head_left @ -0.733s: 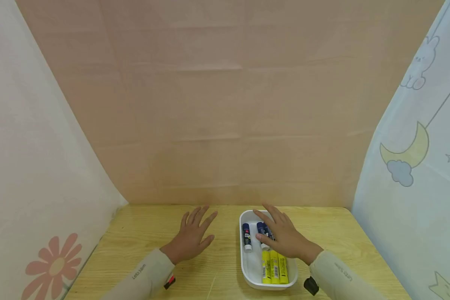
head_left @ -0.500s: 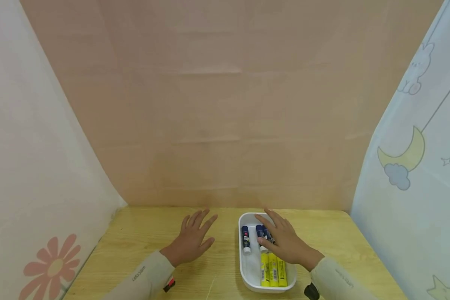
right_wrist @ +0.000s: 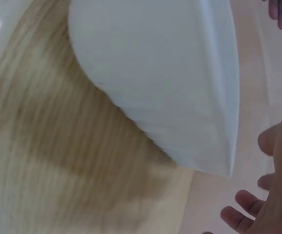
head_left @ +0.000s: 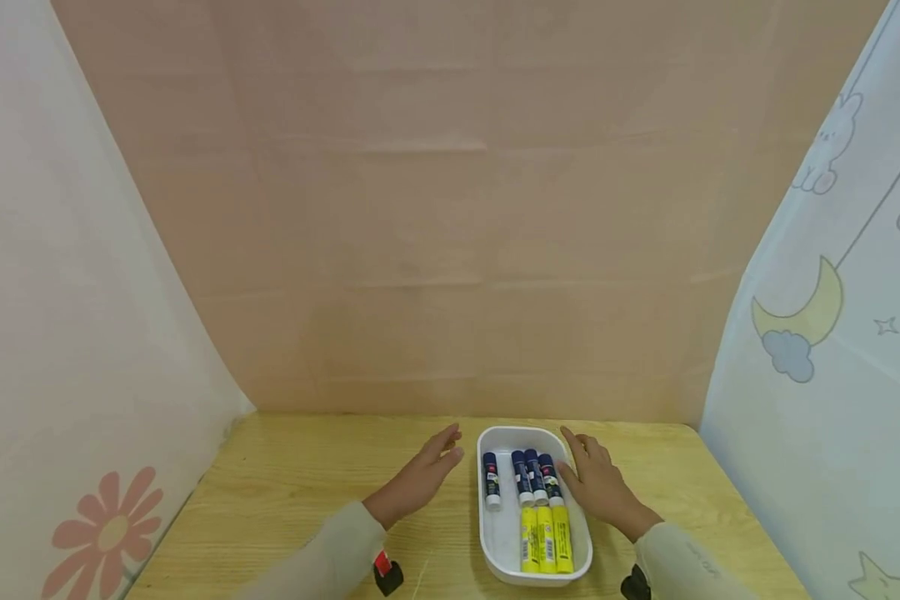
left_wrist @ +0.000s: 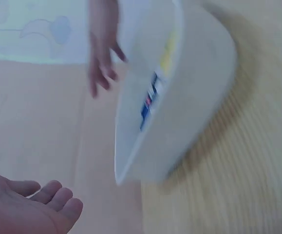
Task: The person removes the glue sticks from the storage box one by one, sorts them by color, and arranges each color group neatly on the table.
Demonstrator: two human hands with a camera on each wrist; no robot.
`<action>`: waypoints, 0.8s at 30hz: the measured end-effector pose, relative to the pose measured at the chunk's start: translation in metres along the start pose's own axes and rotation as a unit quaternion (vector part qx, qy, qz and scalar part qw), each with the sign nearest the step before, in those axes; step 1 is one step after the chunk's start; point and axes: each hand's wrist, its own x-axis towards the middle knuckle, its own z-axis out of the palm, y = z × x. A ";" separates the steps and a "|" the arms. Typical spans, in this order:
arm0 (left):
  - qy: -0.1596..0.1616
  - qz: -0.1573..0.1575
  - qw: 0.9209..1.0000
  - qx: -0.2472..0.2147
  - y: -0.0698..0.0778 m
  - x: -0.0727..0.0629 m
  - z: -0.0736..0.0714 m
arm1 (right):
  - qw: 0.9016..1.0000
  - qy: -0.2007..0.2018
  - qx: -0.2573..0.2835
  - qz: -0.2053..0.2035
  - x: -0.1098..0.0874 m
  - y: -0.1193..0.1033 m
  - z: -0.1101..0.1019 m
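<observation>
A white oblong tray (head_left: 501, 533) stands on the table, holding several glue sticks. One navy glue stick (head_left: 492, 482) lies along its left wall, and three more navy ones (head_left: 532, 477) lie side by side at the right. Nearer the front are three yellow glue sticks (head_left: 546, 540) in a row. My left hand (head_left: 418, 482) is left of the tray, apart from it, its fingers extended and nothing in them. At the right rim, my right hand (head_left: 603, 485) has its fingers spread and holds nothing; the right wrist view shows a gap between it and the tray wall (right_wrist: 150, 73).
The wooden table (head_left: 307, 467) runs back to a brown paper-like backdrop (head_left: 450, 250). White patterned cloths hang on the left (head_left: 105, 333) and right (head_left: 832, 417). A dark device (head_left: 387, 577) is strapped at my left wrist.
My left hand has moved right toward the tray and turned edge-on. My right hand has shifted right, from over the navy glue sticks to the tray's right rim, uncovering them.
</observation>
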 end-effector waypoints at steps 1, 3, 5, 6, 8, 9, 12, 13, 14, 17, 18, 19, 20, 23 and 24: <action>-0.005 -0.014 0.999 -0.031 0.003 0.004 0.006 | 1.000 -0.006 0.001 0.011 0.000 0.002 0.003; -0.018 -0.037 0.995 -0.096 0.007 0.011 0.017 | 0.999 -0.014 0.002 0.028 -0.001 0.005 0.009; -0.029 -0.052 0.986 -0.157 0.010 0.018 0.028 | 0.999 -0.019 0.002 0.039 -0.003 0.006 0.014; -0.033 -0.057 0.980 -0.187 0.011 0.020 0.034 | 0.999 -0.021 0.004 0.041 -0.004 0.007 0.016; -0.039 -0.070 0.967 -0.243 0.012 0.025 0.044 | 0.999 -0.020 0.007 0.039 -0.007 0.006 0.019; -0.038 -0.074 0.961 -0.265 0.012 0.027 0.049 | 0.999 -0.018 0.008 0.038 -0.008 0.006 0.021; -0.033 -0.088 0.947 -0.309 0.010 0.033 0.058 | 0.999 -0.011 0.011 0.032 -0.009 0.005 0.024; -0.031 -0.093 0.944 -0.314 0.008 0.035 0.061 | 0.999 -0.010 0.008 0.031 -0.009 0.005 0.025; -0.029 -0.096 0.942 -0.320 0.007 0.036 0.063 | 0.999 -0.009 0.007 0.031 -0.009 0.004 0.026; -0.018 -0.107 0.938 -0.330 0.003 0.041 0.068 | 0.999 -0.009 0.004 0.033 -0.009 0.004 0.028; -0.013 -0.111 0.936 -0.334 0.002 0.043 0.069 | 0.999 -0.009 0.004 0.034 -0.009 0.003 0.028; -0.008 -0.114 0.934 -0.338 0.001 0.044 0.071 | 0.999 -0.010 0.003 0.035 -0.009 0.003 0.028; -0.004 -0.117 0.932 -0.343 0.000 0.046 0.072 | 0.999 -0.010 0.004 0.037 -0.009 0.003 0.028; 0.008 -0.127 0.926 -0.354 -0.003 0.049 0.075 | 0.999 -0.018 0.010 0.043 -0.010 0.004 0.028; 0.012 -0.131 0.925 -0.356 -0.004 0.050 0.076 | 0.999 -0.021 0.012 0.046 -0.010 0.004 0.028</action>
